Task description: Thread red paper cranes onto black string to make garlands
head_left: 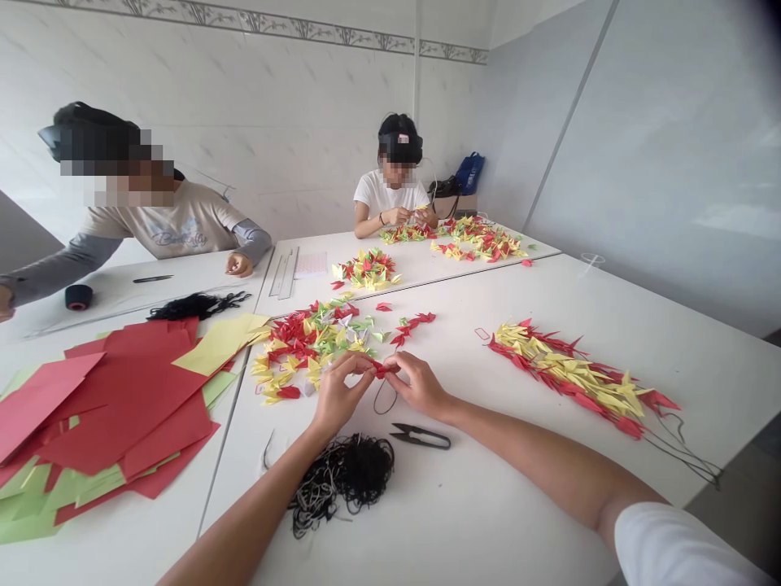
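a light pinch should suit the folded red paper [381,370], sparing its creases and leaving the dark cord loop [383,413] free; left hand [342,392] and right hand [421,386] meet above the worktop [488,513], nearer its left edge, forearms angled inward, thumbs and fingertips nearly together, gripping that paper

Folded paper [381,370] — red; snips [421,432] — black.

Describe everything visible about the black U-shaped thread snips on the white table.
The black U-shaped thread snips look metal, with two pointed blades slightly apart and a looped handle. They lie flat on the white table, blades pointing left, to the right of the tangled black-and-grey cord. No hand touches them.
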A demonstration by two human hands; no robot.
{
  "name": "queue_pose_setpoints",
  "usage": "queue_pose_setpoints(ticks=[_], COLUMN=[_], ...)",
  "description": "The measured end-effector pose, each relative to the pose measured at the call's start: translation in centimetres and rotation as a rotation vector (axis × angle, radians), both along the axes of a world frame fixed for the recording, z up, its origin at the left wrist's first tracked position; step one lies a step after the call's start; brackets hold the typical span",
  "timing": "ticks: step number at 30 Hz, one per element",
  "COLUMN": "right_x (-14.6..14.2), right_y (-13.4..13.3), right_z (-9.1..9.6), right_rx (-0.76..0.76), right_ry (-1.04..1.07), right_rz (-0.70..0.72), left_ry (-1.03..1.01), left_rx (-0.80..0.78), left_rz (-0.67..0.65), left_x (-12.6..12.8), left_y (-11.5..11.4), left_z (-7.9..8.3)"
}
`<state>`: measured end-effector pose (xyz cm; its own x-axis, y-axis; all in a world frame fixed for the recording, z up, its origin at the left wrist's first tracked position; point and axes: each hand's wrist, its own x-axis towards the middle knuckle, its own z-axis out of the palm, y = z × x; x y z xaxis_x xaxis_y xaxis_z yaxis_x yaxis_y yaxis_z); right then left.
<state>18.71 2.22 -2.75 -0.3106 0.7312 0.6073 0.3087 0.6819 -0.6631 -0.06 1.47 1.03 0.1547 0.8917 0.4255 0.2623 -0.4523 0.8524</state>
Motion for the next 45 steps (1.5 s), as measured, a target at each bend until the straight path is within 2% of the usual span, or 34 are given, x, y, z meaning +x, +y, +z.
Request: queue_pose_setpoints(ticks=[6,11,14,18,21,27,32,36,41,45], right_x=[0.0,0.0,0.0,-0.1,0.0,0.2,0.4,1.0,1.9,2.2], right_y=[-0.4,-0.5,-0.5,-0.3,-0.1,-0.1,0.3,1.5,2.6,2.8], right_z=[0.4,0.2,0.2,0.1,-0.2,-0.5,-0.7,-0.8,-0.4,-0.5], right_rx=[0.056,0.053,0.027,-0.005,0.0,0.008,0.062,0.175,0.18,0.209], right_ry=[-0.028,-0.032,-0.02,0.021,0.05,0.034,-0.059,-0.272,-0.537,-0.619], right_rz=[-0.015,0.02,0.017,-0.019,-0.045,-0.045,-0.079,-0.113,-0.211,-0.279], left_ry=[0.053,0.018,0.005,-0.051,-0.155,-0.417,-0.644,-0.758,-0.811,-0.798], left_rx=[0.091,-0.025,-0.035,0.005,-0.002,-0.206,-0.375,-0.531,-0.653,-0.706], left_rz=[0.04,-0.014,0.021,0.113,0.122,0.085,-0.07,-0.198,-0.354,-0.45], left_x=[0.1,0.1,0.0,0.0,0.2,0.4,0.1,-0.4,-1.6,-2.4], left_y=[-0.4,-0.5,-0.6,-0.9,-1.1,-1.0,-0.6,-0.5,-0.4,-0.4], left_z=[0.0,-0.8,-1.0,-0.4,0.3,1.8,3.0,4.0,4.8,5.0])
